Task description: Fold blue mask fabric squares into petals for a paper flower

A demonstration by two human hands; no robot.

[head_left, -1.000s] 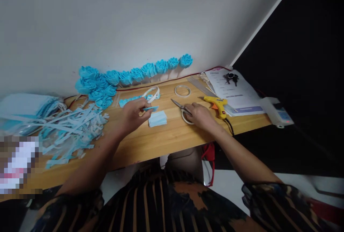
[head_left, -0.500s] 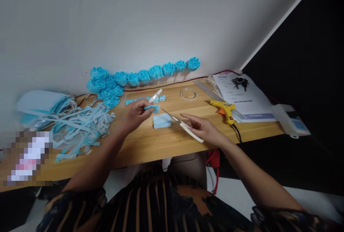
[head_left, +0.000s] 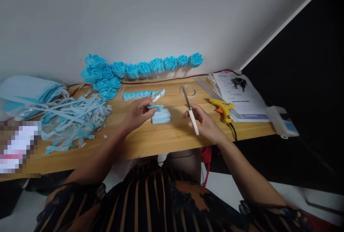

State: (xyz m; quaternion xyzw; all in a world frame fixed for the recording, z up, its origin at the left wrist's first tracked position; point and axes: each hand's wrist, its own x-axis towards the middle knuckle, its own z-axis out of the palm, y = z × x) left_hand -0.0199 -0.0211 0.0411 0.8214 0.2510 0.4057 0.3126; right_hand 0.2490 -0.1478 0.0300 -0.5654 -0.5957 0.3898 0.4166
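Observation:
My left hand [head_left: 141, 113] pinches a small folded light-blue piece of fabric [head_left: 158, 108] between thumb and fingers. A short whitish strip [head_left: 158, 95] sticks up beside those fingers; whether it is held I cannot tell. Right below the held piece lies a stack of pale-blue squares [head_left: 161, 116] on the table. My right hand [head_left: 202, 121] holds white-handled scissors [head_left: 190, 112], seen edge-on, metal blades pointing up and away. Behind my left hand, a row of small folded blue pieces [head_left: 137, 96] rests on the wood.
Blue fabric roses [head_left: 143, 68] line the wall. Cut strips [head_left: 77, 117] and a pile of face masks [head_left: 32, 94] lie left. A tape ring [head_left: 194, 90], yellow glue gun [head_left: 221, 106], printed sheet [head_left: 244, 97], keys [head_left: 239, 82] and clear plastic box [head_left: 282, 121] are to the right.
The scissors have swung from pointing left at the blue piece to pointing upward, away from it. My left hand still pinches the piece. The camera view has shifted slightly.

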